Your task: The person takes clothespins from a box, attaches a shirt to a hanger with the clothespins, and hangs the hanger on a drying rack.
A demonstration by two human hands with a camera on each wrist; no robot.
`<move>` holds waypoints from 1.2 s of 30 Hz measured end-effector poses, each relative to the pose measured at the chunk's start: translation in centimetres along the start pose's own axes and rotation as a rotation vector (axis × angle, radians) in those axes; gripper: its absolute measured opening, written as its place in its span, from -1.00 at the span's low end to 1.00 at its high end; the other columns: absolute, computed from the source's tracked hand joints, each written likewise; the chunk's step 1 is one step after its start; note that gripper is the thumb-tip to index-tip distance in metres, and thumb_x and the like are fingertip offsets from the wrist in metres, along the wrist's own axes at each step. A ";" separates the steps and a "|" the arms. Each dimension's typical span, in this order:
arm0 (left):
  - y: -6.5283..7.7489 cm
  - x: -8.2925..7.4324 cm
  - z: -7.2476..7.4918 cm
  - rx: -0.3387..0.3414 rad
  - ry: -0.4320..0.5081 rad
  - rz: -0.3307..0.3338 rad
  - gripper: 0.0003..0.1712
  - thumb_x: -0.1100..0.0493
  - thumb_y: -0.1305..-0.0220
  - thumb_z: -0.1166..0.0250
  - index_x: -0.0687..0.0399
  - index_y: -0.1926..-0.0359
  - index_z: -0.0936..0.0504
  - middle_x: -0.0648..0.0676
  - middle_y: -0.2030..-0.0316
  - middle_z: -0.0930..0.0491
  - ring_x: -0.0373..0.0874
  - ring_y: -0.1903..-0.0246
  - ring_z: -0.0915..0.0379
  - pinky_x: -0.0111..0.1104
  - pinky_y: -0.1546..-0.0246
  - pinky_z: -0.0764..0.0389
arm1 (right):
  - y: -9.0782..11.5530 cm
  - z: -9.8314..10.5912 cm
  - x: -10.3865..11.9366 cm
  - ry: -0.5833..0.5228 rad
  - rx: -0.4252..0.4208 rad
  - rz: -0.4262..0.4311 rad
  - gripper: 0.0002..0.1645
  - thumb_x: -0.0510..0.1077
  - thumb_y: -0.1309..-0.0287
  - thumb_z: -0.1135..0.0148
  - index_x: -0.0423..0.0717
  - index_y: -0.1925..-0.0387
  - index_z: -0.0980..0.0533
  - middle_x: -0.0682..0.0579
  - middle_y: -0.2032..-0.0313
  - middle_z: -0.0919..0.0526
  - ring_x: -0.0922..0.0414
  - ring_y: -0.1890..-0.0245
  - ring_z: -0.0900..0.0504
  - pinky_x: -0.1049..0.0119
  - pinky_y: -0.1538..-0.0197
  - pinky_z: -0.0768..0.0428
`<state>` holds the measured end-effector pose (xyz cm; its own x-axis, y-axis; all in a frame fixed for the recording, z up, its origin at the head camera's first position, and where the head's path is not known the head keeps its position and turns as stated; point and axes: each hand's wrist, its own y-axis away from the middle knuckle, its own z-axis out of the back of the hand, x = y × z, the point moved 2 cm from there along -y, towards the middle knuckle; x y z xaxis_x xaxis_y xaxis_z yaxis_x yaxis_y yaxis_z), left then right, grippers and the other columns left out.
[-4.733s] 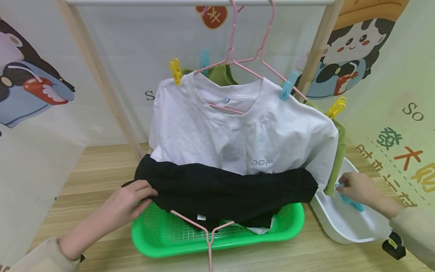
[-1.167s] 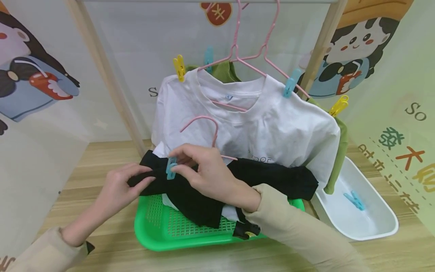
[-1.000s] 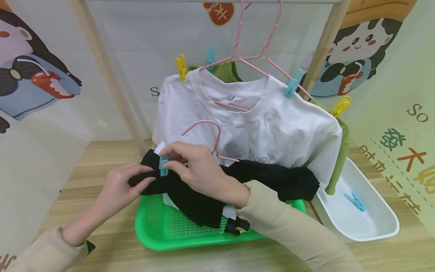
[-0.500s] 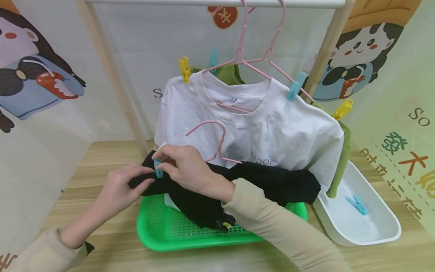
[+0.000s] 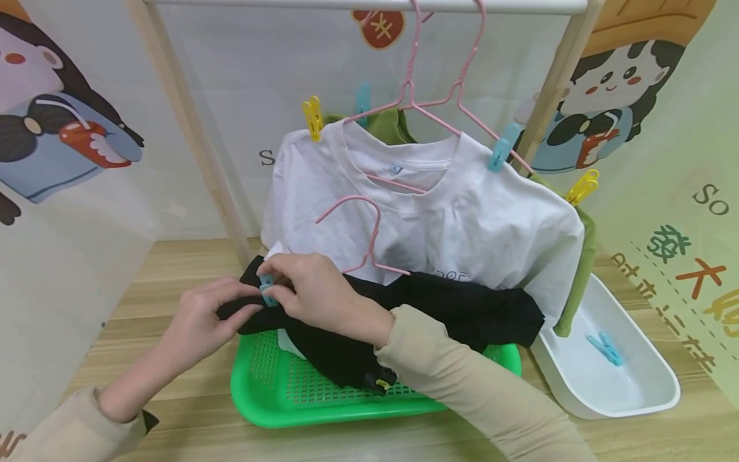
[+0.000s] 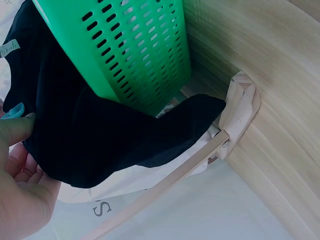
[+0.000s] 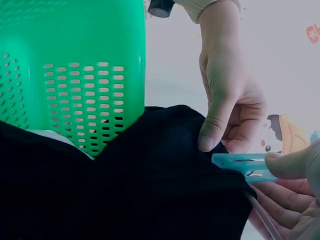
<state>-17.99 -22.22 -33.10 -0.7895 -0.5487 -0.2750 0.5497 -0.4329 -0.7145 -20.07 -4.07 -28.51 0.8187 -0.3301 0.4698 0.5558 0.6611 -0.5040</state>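
Observation:
In the head view, my left hand point(image 5: 202, 317) pinches the left part of a black garment point(image 5: 340, 340) between thumb and fingers. Close beside it, my right hand point(image 5: 323, 295) pinches a light-blue clothespin point(image 5: 267, 289). The right wrist view has this clothespin point(image 7: 237, 162) at the edge of the black cloth point(image 7: 165, 170), where a pink hanger arm point(image 7: 263, 216) comes out. The hook of that pink hanger point(image 5: 376, 231) rises in front of a hanging white T-shirt point(image 5: 416, 237). My right hand and sleeve cover part of the black garment.
Below the garment is a green basket point(image 5: 288, 417). A white tray point(image 5: 646, 404) at the right holds another blue clothespin point(image 5: 605, 348). The T-shirt and a green garment point(image 5: 583, 256) hang from the rack's white rail point(image 5: 369, 5), with yellow and blue clothespins on them.
My right hand has left the white tray with a blue clothespin and moved left along the black garment, beside my left hand. The hanger's hook, earlier towards me, now points up.

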 end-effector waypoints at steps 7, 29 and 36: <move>0.4 0.2 -0.2 0.030 -0.017 0.021 -0.67 0.51 0.28 -0.45 0.25 0.35 -0.67 0.01 0.48 -0.60 -0.29 0.54 -0.47 -0.59 0.54 -0.43 | 0.1 -0.2 -0.2 0.018 0.059 -0.022 -0.67 -0.29 -0.10 -0.27 -0.25 0.06 -0.52 -0.02 0.25 -0.67 0.16 0.24 -0.63 0.51 0.15 -0.49; 0.4 0.8 -0.7 -0.002 -0.032 0.030 -0.66 0.49 0.31 -0.45 0.19 0.38 -0.69 0.00 0.47 -0.63 -0.21 0.51 -0.52 -0.54 0.50 -0.45 | 6.8 4.4 -0.1 -0.003 -0.169 0.212 -0.60 -0.31 0.02 -0.37 -0.26 0.07 -0.54 -0.05 0.14 -0.65 0.18 0.09 -0.58 0.47 0.01 -0.48; 0.2 0.6 -0.7 -0.002 -0.033 0.043 -0.66 0.51 0.32 -0.46 0.19 0.40 -0.68 -0.02 0.49 -0.62 -0.27 0.52 -0.49 -0.57 0.51 -0.41 | 9.5 6.6 -0.8 -0.024 -0.226 0.182 -0.59 -0.38 0.11 -0.40 -0.31 0.12 -0.55 -0.09 0.18 -0.66 0.08 0.17 -0.62 0.24 -0.12 -0.47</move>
<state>-18.58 -22.16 -33.85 -0.7558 -0.5900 -0.2842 0.5822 -0.4067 -0.7040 -16.33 6.92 -28.90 0.9059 -0.2017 0.3724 0.4201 0.5399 -0.7294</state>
